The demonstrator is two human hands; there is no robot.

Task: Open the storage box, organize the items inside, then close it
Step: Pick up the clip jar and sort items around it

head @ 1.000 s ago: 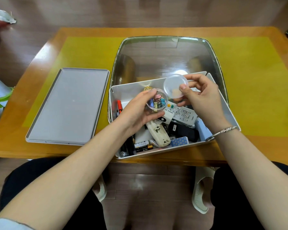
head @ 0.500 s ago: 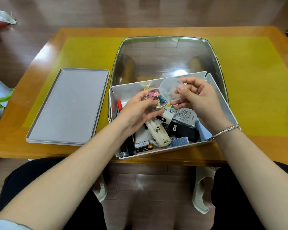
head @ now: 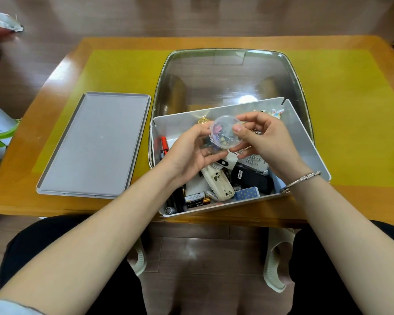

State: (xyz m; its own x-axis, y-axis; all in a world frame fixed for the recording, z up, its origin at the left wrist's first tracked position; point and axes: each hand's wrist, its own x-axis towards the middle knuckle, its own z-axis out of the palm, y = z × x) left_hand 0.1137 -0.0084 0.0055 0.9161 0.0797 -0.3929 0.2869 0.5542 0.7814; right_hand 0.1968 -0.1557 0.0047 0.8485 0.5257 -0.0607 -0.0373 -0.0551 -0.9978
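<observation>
Wood floor all round, w/ a low orange table (head: 362, 201) topped by a yellow mat (head: 341, 114); only one view, the head cam, so all of this comes from there. Your box (head: 305, 142) sits at the near table edge, tipped a bit toward you, prob. so you can see into it. Its grey lid (head: 93, 144) lies flat on the mat just left of the box, well out of the way, so the box is open and the sorting is under way, I'd say. Behind the box stands a big clear tub (head: 228, 71), touching or v. near its back wall; can't tell which. Inside the box it's a jumble: remotes (head: 218, 180), a black case (head: 251, 178), batteries (head: 196, 198), a red pen (head: 164, 145), a blue dotted pack (head: 247, 192). You're holding a small clear pot (head: 225, 131) of coloured clips above the box, not over the table, which makes sense: anything that spills drops back in. Left hand (head: 191, 153) comes in from below-left, palm up, fingers curled under and round the pot's left side, gripping it. Right hand (head: 266, 137) comes from the right, wrist bent, bracelet (head: 303, 179) on it, thumb and fingertips pinching the pot's right rim where the cap sits. Looks like you're seating the cap; whether it's fully on I can't tell. Both forearms reach out over your lap.
</observation>
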